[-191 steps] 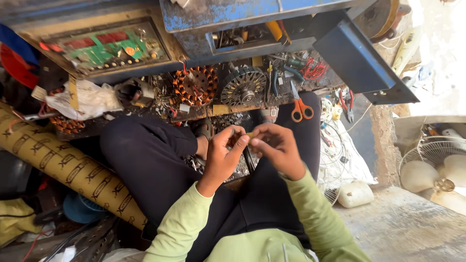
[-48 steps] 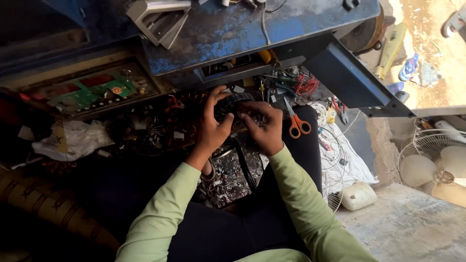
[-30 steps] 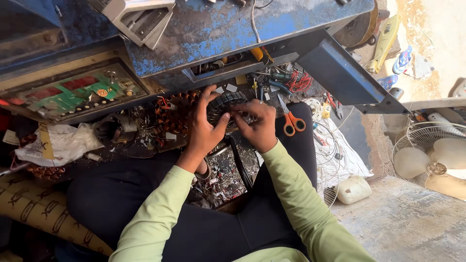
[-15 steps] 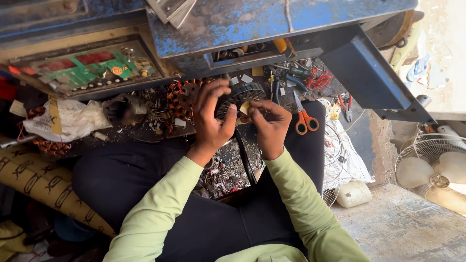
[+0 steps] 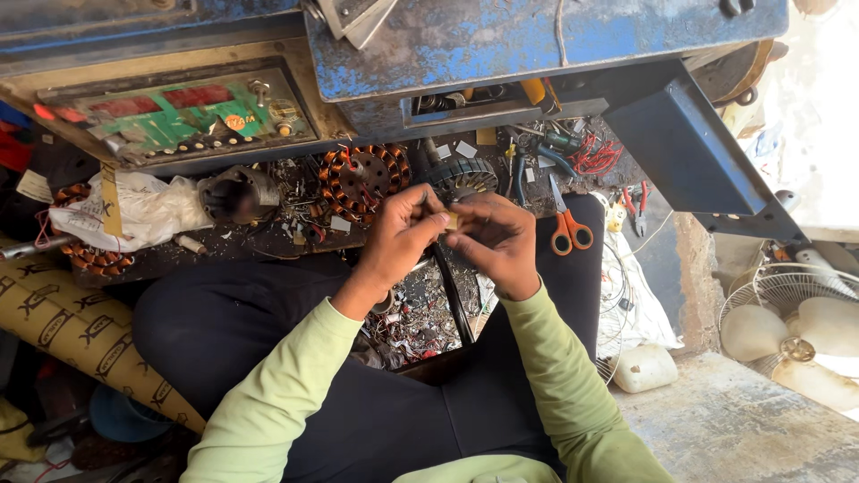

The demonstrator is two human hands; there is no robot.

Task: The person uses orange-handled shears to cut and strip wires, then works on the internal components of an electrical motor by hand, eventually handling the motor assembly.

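Fingertips of left hand (image 5: pixel 401 240) and right hand (image 5: pixel 494 241) pinch a small pale yellow piece (image 5: pixel 453 220) between them, just before the dark stator (image 5: pixel 462 176); a slip would likely lose it in the metal scraps (image 5: pixel 419 313) below.

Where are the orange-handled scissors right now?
In the head view, the orange-handled scissors lie on the cluttered bench just right of the right hand, below the blue metal cabinet.
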